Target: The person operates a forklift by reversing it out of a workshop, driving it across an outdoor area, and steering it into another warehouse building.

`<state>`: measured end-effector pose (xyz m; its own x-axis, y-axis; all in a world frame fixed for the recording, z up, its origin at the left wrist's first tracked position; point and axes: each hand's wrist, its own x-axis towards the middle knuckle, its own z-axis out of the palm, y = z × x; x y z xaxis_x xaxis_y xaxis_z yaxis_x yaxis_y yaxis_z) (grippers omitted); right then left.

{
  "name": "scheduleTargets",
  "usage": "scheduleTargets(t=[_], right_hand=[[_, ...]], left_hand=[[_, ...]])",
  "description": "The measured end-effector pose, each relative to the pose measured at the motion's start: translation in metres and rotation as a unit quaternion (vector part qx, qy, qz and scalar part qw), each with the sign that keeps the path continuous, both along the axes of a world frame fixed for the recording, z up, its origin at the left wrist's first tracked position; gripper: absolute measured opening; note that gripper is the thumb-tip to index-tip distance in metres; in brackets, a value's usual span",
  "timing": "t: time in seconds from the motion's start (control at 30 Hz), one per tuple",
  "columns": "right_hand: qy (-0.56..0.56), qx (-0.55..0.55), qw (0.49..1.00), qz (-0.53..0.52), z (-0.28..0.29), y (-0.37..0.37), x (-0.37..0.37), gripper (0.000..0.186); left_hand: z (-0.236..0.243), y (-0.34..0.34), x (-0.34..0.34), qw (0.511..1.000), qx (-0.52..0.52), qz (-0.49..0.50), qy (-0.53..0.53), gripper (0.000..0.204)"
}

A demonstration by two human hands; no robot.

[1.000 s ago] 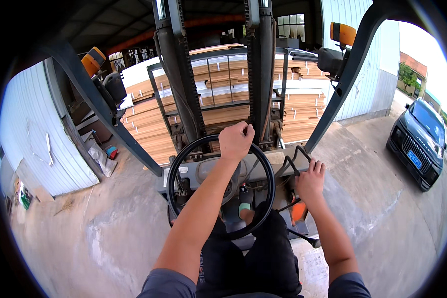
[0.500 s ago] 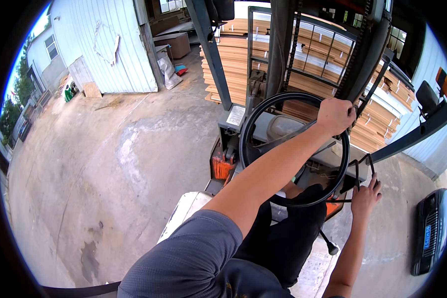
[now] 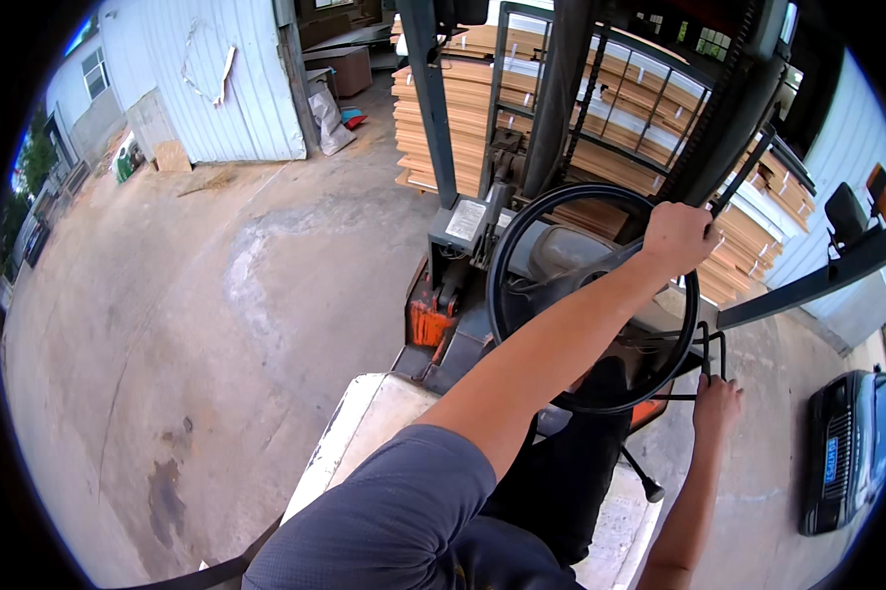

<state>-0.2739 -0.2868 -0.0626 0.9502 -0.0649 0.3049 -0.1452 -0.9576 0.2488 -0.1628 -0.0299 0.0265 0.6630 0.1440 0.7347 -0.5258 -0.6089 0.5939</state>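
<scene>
I am seated in a forklift with a black steering wheel [image 3: 502,270] in front of me. My left arm reaches across it, and my left hand [image 3: 677,239] is closed over the rim at the upper right. Lower and to the right, my right hand [image 3: 718,401] wraps round the bottom part of the black control levers [image 3: 723,349]; how many it holds is hidden by the fingers. A separate knobbed lever [image 3: 651,487] sticks out beside the seat, untouched. Past the wheel rises the dark mast [image 3: 561,98], with the metal load guard [image 3: 649,98] beside it.
Behind the mast stand tall stacks of wooden boards [image 3: 443,123]. A dark car [image 3: 841,452] is close on the right. White corrugated wall panels [image 3: 246,108] and a pale sack [image 3: 333,128] lie ahead left. Concrete floor [image 3: 295,324] stretches along the left side.
My right hand, whose fingers were stretched up along the levers, is now closed lower on them. My left hand stays on the wheel. The whole view has shifted slightly.
</scene>
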Motion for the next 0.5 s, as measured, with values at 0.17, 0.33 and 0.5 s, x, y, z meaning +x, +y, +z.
scheduleTargets(t=[0.17,0.33,0.5], right_hand=[[0.006,0.017,1.000,0.026,0.011,-0.013,0.041,0.037],[-0.026,0.036,0.999,0.021,0.022,-0.038,0.045,0.034],[-0.023,0.052,0.998,0.010,0.031,-0.049,0.049,0.032]], left_hand=[[0.016,-0.001,0.023,0.999,-0.004,0.035,-0.010,0.031],[0.034,-0.028,0.037,0.999,0.010,0.040,-0.029,0.032],[0.038,-0.040,0.041,0.999,0.015,0.036,-0.028,0.030]])
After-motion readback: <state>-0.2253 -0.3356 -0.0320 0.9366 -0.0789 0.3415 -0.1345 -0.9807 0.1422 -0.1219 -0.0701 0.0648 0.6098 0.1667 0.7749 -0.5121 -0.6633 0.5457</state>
